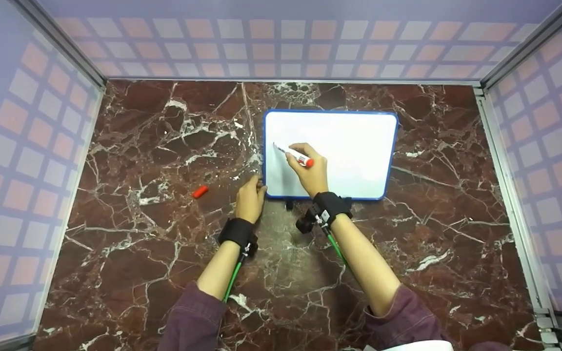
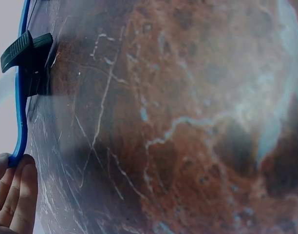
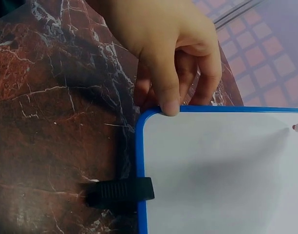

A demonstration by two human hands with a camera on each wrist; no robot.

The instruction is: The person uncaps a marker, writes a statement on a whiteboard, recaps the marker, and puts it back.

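A whiteboard with a blue frame lies on the marbled table. My left hand pinches its near left corner, thumb on top and fingers beneath the rim, as the right wrist view shows. In my right hand is a white marker with a red end, gripped like a pen above the left part of the board. The marker's tip points at the board's upper left; whether it touches the surface I cannot tell. A red marker cap lies on the table, left of my left hand.
Black clips sit on the board's near edge. The marbled table spreads around the board. Checked panels in metal frames wall off the back and both sides. Each wrist wears a black strap with a camera and green cable.
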